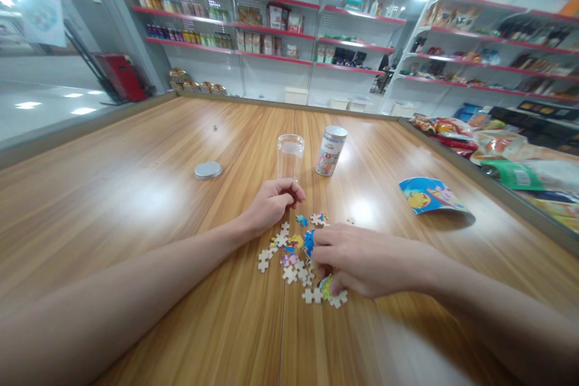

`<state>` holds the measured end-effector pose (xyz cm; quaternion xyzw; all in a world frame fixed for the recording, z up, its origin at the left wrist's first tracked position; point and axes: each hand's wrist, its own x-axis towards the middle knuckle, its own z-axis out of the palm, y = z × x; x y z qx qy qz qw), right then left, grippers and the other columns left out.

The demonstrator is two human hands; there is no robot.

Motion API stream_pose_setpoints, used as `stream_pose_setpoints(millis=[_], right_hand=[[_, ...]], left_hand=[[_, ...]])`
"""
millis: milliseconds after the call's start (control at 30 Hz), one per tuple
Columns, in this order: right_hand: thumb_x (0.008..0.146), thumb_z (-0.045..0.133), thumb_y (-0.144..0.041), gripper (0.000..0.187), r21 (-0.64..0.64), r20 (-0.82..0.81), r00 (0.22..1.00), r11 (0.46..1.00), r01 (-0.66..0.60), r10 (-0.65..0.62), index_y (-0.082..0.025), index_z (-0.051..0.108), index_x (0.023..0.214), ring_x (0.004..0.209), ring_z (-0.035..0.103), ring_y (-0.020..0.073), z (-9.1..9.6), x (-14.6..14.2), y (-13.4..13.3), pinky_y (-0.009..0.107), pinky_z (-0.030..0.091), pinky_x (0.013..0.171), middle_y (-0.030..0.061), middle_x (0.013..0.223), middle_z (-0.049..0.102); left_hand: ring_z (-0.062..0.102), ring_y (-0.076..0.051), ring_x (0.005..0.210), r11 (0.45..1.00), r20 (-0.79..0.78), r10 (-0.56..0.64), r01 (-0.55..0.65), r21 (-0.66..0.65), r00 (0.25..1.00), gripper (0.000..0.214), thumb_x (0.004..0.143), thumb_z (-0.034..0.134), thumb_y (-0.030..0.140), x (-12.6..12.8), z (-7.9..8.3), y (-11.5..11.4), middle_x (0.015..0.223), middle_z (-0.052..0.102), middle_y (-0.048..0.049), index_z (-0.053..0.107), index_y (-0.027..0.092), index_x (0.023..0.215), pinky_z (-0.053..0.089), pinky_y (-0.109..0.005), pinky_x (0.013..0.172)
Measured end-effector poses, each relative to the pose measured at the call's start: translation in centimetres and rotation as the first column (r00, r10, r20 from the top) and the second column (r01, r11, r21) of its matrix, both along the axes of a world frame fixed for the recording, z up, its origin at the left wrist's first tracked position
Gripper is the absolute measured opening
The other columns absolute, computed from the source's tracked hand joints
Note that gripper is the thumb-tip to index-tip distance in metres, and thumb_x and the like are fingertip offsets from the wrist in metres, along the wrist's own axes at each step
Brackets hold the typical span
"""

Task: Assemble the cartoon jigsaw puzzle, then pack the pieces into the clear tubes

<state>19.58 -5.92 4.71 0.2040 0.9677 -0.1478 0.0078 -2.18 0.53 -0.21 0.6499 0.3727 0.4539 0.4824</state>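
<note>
Loose jigsaw pieces (290, 274) lie in a small heap on the wooden table, some plain side up and some showing coloured print. My right hand (357, 256) is over the heap's right side, fingers curled down and closed among the pieces. A blue jigsaw piece (309, 242) shows at its fingers; the fingertips are partly hidden. My left hand (275, 202) rests at the heap's far left edge, its fingers curled in, and whatever they hold is hidden. Just behind it stands a clear plastic cup (290, 155). To the cup's right is a printed can (331, 152) with a silvery top.
A round silver lid (208, 170) lies on the left of the table (181, 325). At the right is a curved blue picture sheet (432, 195). Bagged snacks (506, 151) crowd the surface beyond the right edge. Stocked shelves (275, 24) stand behind.
</note>
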Motion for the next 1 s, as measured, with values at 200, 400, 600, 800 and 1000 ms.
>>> stream_pose_setpoints(millis=[200, 400, 600, 800, 1000], right_hand=[[0.081, 0.075, -0.016, 0.015, -0.109, -0.046, 0.999, 0.994, -0.007, 0.002, -0.021, 0.061, 0.082, 0.078, 0.060, 0.0161, 0.4, -0.1, -0.2, 0.028, 0.043, 0.063, -0.0002, 0.082, 0.064], [0.091, 0.066, -0.019, 0.004, -0.196, -0.062, 0.997, 0.980, 0.043, -0.056, -0.022, 0.069, 0.093, 0.081, 0.066, 0.0159, 2.5, -0.3, -0.3, 0.029, 0.051, 0.074, 0.0004, 0.085, 0.070], [0.059, 0.089, -0.057, 0.110, 0.043, -0.135, 0.980, 0.987, 0.155, -0.148, -0.026, 0.040, 0.152, 0.136, 0.045, 0.0405, 0.6, 3.6, 0.7, 0.053, 0.045, 0.105, 0.0178, 0.150, 0.045], [0.071, 0.072, -0.075, 0.112, 0.072, -0.118, 0.968, 0.971, 0.229, -0.220, -0.022, 0.028, 0.158, 0.150, 0.019, 0.0452, -4.1, 2.4, 2.1, 0.068, 0.020, 0.117, 0.0217, 0.164, 0.021], [0.091, 0.066, -0.049, 0.051, 0.038, -0.341, 0.928, 0.984, 0.173, -0.150, -0.020, 0.059, 0.132, 0.131, 0.047, 0.0287, -3.9, 0.3, 2.2, 0.051, 0.041, 0.109, 0.0161, 0.138, 0.055]], left_hand=[[0.051, -0.012, 0.063, 1.000, -0.001, -0.005, 0.005, 0.017, 1.000, 0.016, 0.066, 0.051, 0.010, 0.0, -0.2, 0.1, 0.066, 0.060, -0.0007, 0.065, 0.014, 0.071, 0.038, -0.026, 0.061], [0.050, -0.012, 0.062, 1.000, -0.007, -0.001, 0.001, 0.008, 1.000, 0.015, 0.065, 0.051, 0.010, 0.1, 0.0, 0.1, 0.066, 0.059, -0.0005, 0.065, 0.014, 0.070, 0.038, -0.025, 0.060], [0.052, -0.012, 0.064, 1.000, -0.002, 0.006, -0.006, -0.004, 1.000, 0.015, 0.065, 0.052, 0.010, 0.0, 0.0, -0.1, 0.067, 0.061, -0.0013, 0.065, 0.014, 0.071, 0.039, -0.025, 0.061], [0.052, -0.012, 0.062, 1.000, -0.006, 0.003, -0.003, 0.005, 1.000, 0.015, 0.067, 0.051, 0.010, -0.1, 0.0, 0.0, 0.067, 0.061, -0.0008, 0.065, 0.014, 0.072, 0.039, -0.025, 0.060], [0.050, -0.011, 0.057, 0.999, 0.022, -0.010, 0.010, -0.032, 1.000, 0.014, 0.066, 0.052, 0.010, 0.0, -0.1, 0.0, 0.065, 0.060, 0.0000, 0.064, 0.014, 0.072, 0.037, -0.024, 0.054]])
